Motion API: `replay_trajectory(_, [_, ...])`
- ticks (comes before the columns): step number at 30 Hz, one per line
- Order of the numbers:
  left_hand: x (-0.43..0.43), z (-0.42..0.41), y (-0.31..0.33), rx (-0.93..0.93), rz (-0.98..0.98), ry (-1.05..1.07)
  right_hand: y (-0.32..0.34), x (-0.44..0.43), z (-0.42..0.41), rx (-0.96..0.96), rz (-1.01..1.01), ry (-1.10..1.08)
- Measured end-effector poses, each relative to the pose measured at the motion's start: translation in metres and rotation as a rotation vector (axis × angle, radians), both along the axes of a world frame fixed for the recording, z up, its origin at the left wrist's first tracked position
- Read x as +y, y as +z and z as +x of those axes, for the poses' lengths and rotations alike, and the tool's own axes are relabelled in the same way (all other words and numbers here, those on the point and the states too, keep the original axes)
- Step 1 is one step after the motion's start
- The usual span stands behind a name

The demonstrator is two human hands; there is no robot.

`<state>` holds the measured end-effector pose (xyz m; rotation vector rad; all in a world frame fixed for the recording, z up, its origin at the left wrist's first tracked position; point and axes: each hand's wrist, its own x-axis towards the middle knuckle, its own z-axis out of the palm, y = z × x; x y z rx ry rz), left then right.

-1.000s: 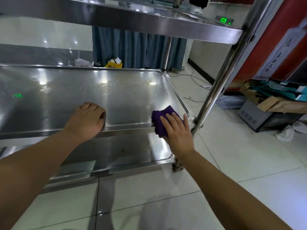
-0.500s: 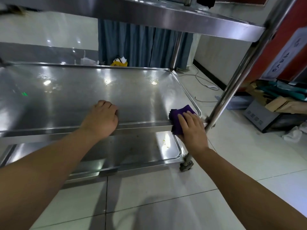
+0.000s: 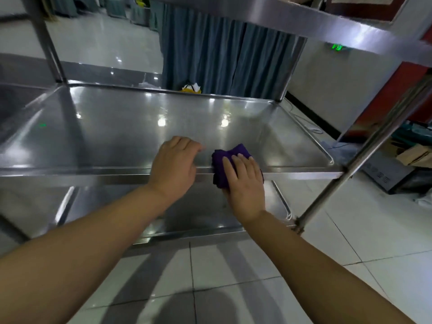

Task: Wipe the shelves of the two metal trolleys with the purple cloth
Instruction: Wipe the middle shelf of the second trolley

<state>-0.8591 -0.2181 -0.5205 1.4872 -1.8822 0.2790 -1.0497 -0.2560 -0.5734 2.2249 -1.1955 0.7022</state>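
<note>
Right hand (image 3: 245, 183), fingers flat and extended, presses folded purple cloth (image 3: 221, 160) beneath them over front rim of stainless-steel trolley shelf (image 3: 117, 136). Left hand (image 3: 174, 167) curls fingers over same rim.

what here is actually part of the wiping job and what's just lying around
For the job: purple cloth, right hand pressing it on the front rim of the middle shelf, left hand on that rim, lower shelf, top shelf.
Lying about: yellow bag by the blue curtain, cardboard on the floor at right, floor cable.
</note>
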Motion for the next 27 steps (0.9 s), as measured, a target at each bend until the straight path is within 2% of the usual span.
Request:
replay_trajectory(6, [0.079,0.127,-0.027,0.053,-0.068,0.116,0.001,0.033,0.089,-0.014,-0.028,0.088])
replay_trajectory(12, [0.143,0.212,-0.059,0.11,-0.066,0.281,0.005,0.066,0.175,0.002,-0.037,0.166])
replay_trajectory(19, [0.179,0.264,-0.075,0.159,-0.163,0.311,0.005,0.093,0.262,0.014,-0.106,0.226])
replay_trajectory(27, [0.208,0.306,-0.084,0.186,-0.176,0.366,0.004,0.116,0.352,0.028,-0.131,0.267])
